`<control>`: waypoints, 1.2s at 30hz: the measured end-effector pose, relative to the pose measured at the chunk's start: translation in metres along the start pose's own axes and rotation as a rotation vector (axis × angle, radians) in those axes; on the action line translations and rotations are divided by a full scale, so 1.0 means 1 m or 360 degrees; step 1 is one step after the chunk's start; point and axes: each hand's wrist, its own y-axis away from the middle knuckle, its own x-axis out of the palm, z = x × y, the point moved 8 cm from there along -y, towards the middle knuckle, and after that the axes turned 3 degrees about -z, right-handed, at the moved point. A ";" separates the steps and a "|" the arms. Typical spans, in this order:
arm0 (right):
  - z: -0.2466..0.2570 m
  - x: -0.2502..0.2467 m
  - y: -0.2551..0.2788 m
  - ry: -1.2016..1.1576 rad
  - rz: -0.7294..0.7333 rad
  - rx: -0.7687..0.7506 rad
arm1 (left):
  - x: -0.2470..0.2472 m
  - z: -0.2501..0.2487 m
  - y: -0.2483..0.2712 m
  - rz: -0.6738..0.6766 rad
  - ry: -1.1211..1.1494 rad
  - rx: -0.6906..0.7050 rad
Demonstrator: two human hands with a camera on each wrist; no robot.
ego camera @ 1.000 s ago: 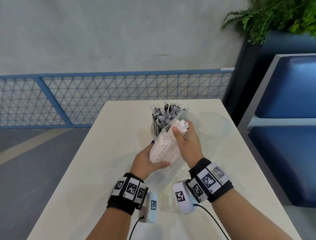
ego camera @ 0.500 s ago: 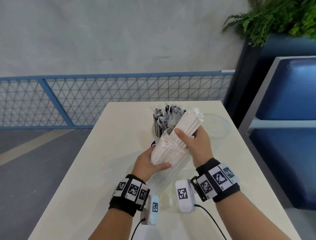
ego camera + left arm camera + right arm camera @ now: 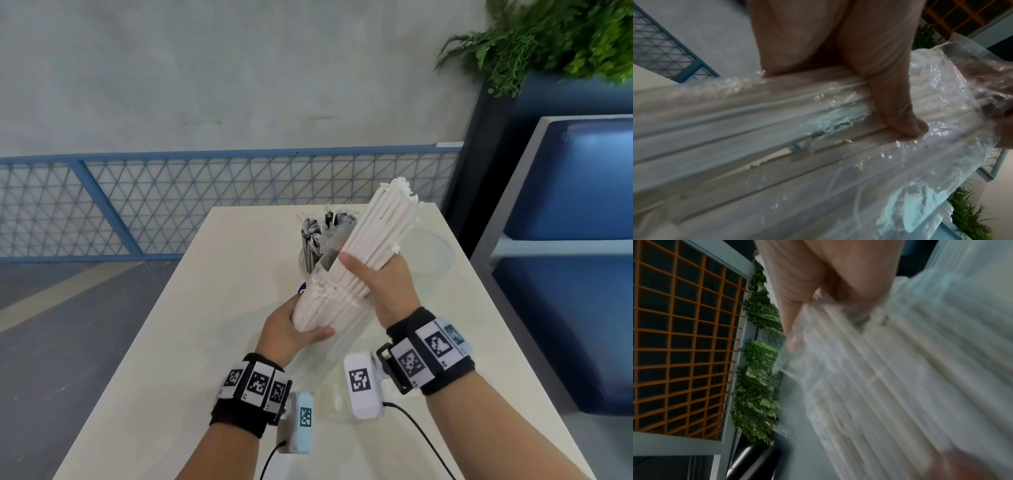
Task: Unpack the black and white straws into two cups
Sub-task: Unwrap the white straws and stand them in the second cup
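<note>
A thick bundle of white straws (image 3: 371,243) slants up to the right above the table, half out of its clear plastic bag (image 3: 325,346). My right hand (image 3: 383,284) grips the bundle at its middle; the straws (image 3: 890,369) fill the right wrist view. My left hand (image 3: 291,329) holds the bag and the lower straw ends, thumb across the plastic (image 3: 900,116). Behind the bundle a clear cup (image 3: 308,263) holds the black straws (image 3: 325,229). A second clear cup (image 3: 435,253) stands to the right, with nothing visible in it.
The cream table (image 3: 171,359) narrows away from me. A blue mesh railing (image 3: 171,205) runs behind it. A blue upholstered bench (image 3: 565,274) stands at the right, with a green plant (image 3: 548,37) above. Cables trail from both wrist cameras at the near edge.
My right hand has drawn the white straws up and to the right, further out of the bag. The left hand has stayed on the bag's lower part.
</note>
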 end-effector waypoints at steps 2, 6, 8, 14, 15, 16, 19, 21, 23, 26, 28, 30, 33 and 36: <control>-0.008 0.004 0.003 -0.0006 -0.0003 0.0050 | 0.001 0.000 0.000 0.0013 -0.0002 -0.0005; 0.007 0.000 -0.008 -0.0180 -0.0122 0.0034 | -0.003 0.002 -0.001 -0.0022 0.0006 -0.0036; 0.015 -0.005 -0.017 -0.0297 -0.0181 0.0028 | -0.004 0.002 0.000 -0.0044 0.0011 -0.0033; -0.004 0.010 -0.008 -0.0130 0.0104 0.0184 | -0.001 0.001 -0.002 -0.0070 0.0026 -0.0041; -0.005 0.011 -0.007 -0.0132 0.0091 0.0183 | -0.001 0.001 -0.002 -0.0071 0.0038 -0.0043; -0.005 0.009 -0.008 -0.0155 0.0048 0.0183 | 0.000 0.001 -0.002 -0.0072 0.0045 -0.0043; 0.007 -0.006 -0.019 -0.0274 -0.0206 0.0119 | 0.000 -0.001 -0.003 -0.0084 0.0023 -0.0032; 0.013 -0.019 -0.026 -0.0355 -0.0380 0.0087 | 0.000 -0.001 -0.004 -0.0096 -0.0014 -0.0032; 0.017 -0.025 -0.027 -0.0407 -0.0424 0.0054 | 0.000 -0.001 -0.005 -0.0094 -0.0035 -0.0031; 0.018 -0.031 -0.027 -0.0479 -0.0474 0.0046 | 0.002 -0.001 -0.007 -0.0082 -0.0076 -0.0048; 0.023 -0.043 -0.030 -0.0598 -0.0577 0.0032 | 0.002 0.000 -0.009 -0.0097 -0.0117 -0.0069; 0.029 -0.054 -0.035 -0.0675 -0.0658 0.0002 | 0.000 0.001 -0.009 -0.0126 -0.0164 -0.0072; 0.035 -0.066 -0.039 -0.0707 -0.0736 0.0005 | 0.001 -0.001 -0.010 -0.0120 -0.0220 -0.0059; 0.042 -0.079 -0.041 -0.0714 -0.0799 -0.0009 | -0.001 -0.003 -0.012 -0.0138 -0.0223 -0.0081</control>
